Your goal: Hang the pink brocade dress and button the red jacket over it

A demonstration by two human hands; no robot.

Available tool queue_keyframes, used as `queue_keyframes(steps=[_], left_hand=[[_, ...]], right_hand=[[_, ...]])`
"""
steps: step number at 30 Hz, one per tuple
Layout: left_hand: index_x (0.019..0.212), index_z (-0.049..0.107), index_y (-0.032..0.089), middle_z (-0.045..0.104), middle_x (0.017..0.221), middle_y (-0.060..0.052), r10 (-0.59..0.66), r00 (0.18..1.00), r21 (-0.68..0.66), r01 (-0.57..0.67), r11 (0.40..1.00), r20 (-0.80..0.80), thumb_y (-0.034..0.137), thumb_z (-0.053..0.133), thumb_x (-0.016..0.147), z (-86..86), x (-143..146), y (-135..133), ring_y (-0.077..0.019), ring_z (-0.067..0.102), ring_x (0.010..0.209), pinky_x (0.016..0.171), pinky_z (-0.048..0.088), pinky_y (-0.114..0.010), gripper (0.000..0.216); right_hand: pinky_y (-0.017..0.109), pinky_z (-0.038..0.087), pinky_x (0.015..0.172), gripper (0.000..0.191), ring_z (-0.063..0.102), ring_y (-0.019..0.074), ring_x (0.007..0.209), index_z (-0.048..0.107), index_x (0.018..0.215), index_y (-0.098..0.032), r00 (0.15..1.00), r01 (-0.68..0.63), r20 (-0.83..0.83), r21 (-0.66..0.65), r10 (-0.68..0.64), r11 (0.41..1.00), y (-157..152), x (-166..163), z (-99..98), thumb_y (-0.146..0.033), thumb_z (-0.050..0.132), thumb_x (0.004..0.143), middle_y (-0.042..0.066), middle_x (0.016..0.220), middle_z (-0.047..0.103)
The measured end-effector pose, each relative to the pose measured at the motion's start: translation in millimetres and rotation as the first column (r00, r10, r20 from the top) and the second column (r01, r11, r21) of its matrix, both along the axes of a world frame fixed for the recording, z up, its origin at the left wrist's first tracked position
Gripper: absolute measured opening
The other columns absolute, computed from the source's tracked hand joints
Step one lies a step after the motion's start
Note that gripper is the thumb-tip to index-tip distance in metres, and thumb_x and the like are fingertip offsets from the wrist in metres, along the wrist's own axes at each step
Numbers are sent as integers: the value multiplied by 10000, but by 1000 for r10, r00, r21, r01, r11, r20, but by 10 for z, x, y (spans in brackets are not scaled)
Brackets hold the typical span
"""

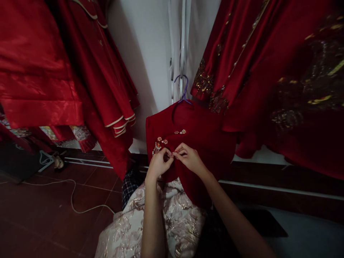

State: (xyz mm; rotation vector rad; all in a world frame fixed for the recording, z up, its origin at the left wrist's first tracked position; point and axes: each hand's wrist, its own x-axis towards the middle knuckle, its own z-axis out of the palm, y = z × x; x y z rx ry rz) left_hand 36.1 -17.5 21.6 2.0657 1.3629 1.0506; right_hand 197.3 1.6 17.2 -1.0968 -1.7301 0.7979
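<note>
A dark red garment [204,129] hangs on a purple hanger [184,96] in front of me. Beaded ornaments [162,140] run down its front, and a tasselled pendant [157,147] dangles at the left. My left hand [160,163] pinches one side of a small beaded fastener [172,154] at the garment's front opening. Opposite it, my right hand [190,159] pinches the other side, the fingertips of both hands almost touching. The fingers partly hide the fastener, so I cannot tell whether its halves are joined.
Red garments hang at the left [40,79] and right [249,71], the right ones with gold embroidery. A white metal rack [184,39] stands against the wall. Pale floral brocade [129,229] lies below my arms. A cable [72,193] crosses the tiled floor.
</note>
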Motion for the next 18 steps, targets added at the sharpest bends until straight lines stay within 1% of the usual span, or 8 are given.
queue_keyframes(steps=[4, 8, 11, 14, 16, 18], left_hand=[[884, 543, 200, 634, 791, 17, -25, 1000, -2, 25, 1000, 4, 279, 466, 815, -15, -10, 14, -95, 592, 674, 662, 434, -196, 130], [901, 561, 204, 638, 811, 15, -79, 997, -4, 79, 997, 21, 249, 456, 820, -29, -53, 20, -99, 600, 717, 679, 434, -191, 140], [876, 587, 208, 644, 818, 16, -95, 996, 15, 94, 995, 7, 272, 454, 831, -20, -80, 9, -103, 592, 720, 678, 427, -195, 155], [839, 605, 203, 651, 822, 9, -94, 996, 4, 94, 996, -11, 314, 468, 831, -22, -82, 8, -109, 583, 708, 650, 423, -198, 176], [839, 595, 196, 649, 830, 3, -97, 995, -20, 97, 995, 18, 324, 481, 827, -44, -73, 21, -108, 586, 718, 655, 428, -197, 171], [851, 568, 190, 640, 832, 0, -91, 994, -47, 94, 994, 56, 332, 523, 804, -83, -67, 43, -104, 587, 718, 665, 436, -199, 157]], right_hand=[[235, 510, 633, 160, 641, 137, 739, 522, 818, -193, 1000, 2, 4, -20, -2, 1000, 0, 2, -3, -305, 594, 728, 17, 790, 638], [233, 510, 631, 133, 643, 138, 738, 535, 815, -194, 1000, -8, 13, -7, 8, 1000, -3, 9, -14, -285, 587, 733, 21, 798, 646], [235, 512, 629, 106, 647, 142, 735, 551, 810, -192, 999, -15, 39, 6, 14, 1000, -5, 15, -13, -263, 582, 737, 24, 795, 653], [245, 520, 638, 91, 649, 146, 738, 563, 807, -191, 998, -16, 66, -12, 17, 1000, -5, 29, -3, -251, 579, 740, 25, 793, 660], [251, 528, 655, 104, 649, 147, 753, 573, 816, -188, 997, -42, 68, -26, 44, 999, -3, 55, 12, -259, 584, 741, 28, 809, 662], [246, 537, 627, 145, 648, 145, 745, 586, 841, -182, 994, -90, 54, -54, 93, 994, -2, 102, 36, -288, 585, 742, 31, 823, 658]])
